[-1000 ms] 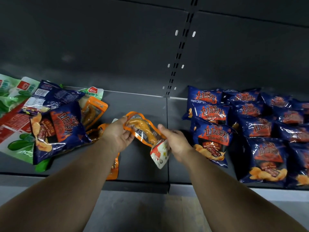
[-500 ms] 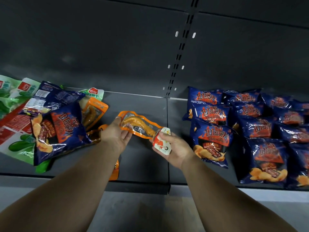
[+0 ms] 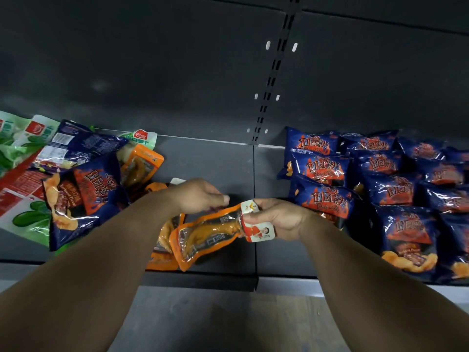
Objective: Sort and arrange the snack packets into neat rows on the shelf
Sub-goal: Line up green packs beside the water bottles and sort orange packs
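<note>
My right hand [image 3: 279, 219] pinches an orange vacuum-sealed snack packet [image 3: 208, 237] by its white and red end, above the middle of the dark shelf [image 3: 215, 158]. The packet's other end droops toward the shelf's front edge. My left hand [image 3: 195, 196] hovers just above the packet's upper edge with its fingers loosely curled and nothing in them. To the right, blue chip packets [image 3: 322, 199] stand in overlapping rows. A mixed pile lies at the left: a blue chip packet [image 3: 86, 196], green packets [image 3: 28, 217] and an orange packet [image 3: 139, 168].
Another orange packet [image 3: 165, 257] lies on the shelf under my left forearm, near the front lip [image 3: 203, 280]. A slotted upright [image 3: 271, 92] divides the dark back panel. Bare shelf surface shows between the pile and the blue rows.
My left hand has let go of the orange packet's left end, which now hangs down. My right hand has taken the white end and holds the packet alone, lower and nearer the front edge.
</note>
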Tool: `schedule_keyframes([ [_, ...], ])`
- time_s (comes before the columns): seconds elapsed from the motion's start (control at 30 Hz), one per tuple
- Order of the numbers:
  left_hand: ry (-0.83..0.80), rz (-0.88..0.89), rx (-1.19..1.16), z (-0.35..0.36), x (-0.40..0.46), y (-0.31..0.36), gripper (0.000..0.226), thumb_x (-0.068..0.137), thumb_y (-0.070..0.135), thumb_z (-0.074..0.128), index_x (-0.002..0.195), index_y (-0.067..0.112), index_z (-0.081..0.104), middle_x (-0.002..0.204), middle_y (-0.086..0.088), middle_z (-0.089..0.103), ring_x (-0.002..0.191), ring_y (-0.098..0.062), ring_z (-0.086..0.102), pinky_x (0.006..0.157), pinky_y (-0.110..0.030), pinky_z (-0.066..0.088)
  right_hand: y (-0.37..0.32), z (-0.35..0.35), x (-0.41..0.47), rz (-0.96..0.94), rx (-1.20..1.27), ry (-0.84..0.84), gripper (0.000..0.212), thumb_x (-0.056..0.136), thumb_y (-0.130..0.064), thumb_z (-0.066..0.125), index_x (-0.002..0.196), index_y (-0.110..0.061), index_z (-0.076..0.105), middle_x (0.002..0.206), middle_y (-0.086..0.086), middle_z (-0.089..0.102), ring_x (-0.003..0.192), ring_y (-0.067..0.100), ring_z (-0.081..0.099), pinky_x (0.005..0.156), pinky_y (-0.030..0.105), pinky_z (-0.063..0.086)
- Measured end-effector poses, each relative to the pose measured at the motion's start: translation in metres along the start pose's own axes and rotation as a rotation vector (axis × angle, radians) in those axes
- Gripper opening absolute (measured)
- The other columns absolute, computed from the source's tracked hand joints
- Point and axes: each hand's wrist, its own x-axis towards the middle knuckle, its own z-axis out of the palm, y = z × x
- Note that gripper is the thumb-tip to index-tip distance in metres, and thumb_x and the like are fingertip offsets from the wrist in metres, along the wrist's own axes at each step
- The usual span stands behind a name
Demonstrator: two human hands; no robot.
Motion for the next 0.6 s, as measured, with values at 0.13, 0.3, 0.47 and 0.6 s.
schedule_keyframes([
  [0.13,-0.119,-0.092,-0.128,0.010,-0.004,-0.014,0.020,0.088,0.035,0.064,0.100,0.021,0.070,0.099,0.001,0.072,0.097,-0.015,0.066,0.094,-0.028,0.049,0.002,-0.002,-0.001,-0.005,0.031,0.048,0.016,0.090,0.001,0.054,0.100,-0.009,0.060,0.081,0.010,0.069,0.064,0.016,0.069,0.057,0.024,0.055],
  [0.3,0.132,-0.070,-0.469,0.016,0.004,-0.011,0.021,0.087,0.022,0.066,0.105,0.011,0.067,0.093,-0.005,0.071,0.087,-0.019,0.067,0.084,-0.029,0.053,0.002,-0.006,0.008,-0.122,0.247,0.314,0.019,0.090,-0.023,0.060,0.108,-0.016,0.057,0.095,0.005,0.068,0.080,0.017,0.067,0.075,0.032,0.053],
  [0.47,0.455,-0.196,-1.005,0.034,0.020,0.003,0.008,0.088,0.020,0.067,0.089,0.013,0.064,0.092,-0.011,0.070,0.088,-0.028,0.067,0.090,-0.046,0.053,0.013,0.004,0.019,-0.134,0.195,0.395,0.034,0.085,-0.035,0.066,0.114,-0.020,0.056,0.109,0.002,0.067,0.099,0.019,0.066,0.088,0.038,0.050],
  [0.6,0.449,-0.277,-1.193,0.050,0.026,0.015,0.012,0.093,0.019,0.060,0.083,0.012,0.063,0.089,-0.013,0.069,0.089,-0.030,0.067,0.090,-0.048,0.053,0.022,0.026,0.029,-0.137,0.029,0.386,0.022,0.080,-0.021,0.074,0.100,-0.020,0.066,0.103,0.006,0.072,0.096,0.023,0.068,0.091,0.041,0.053],
])
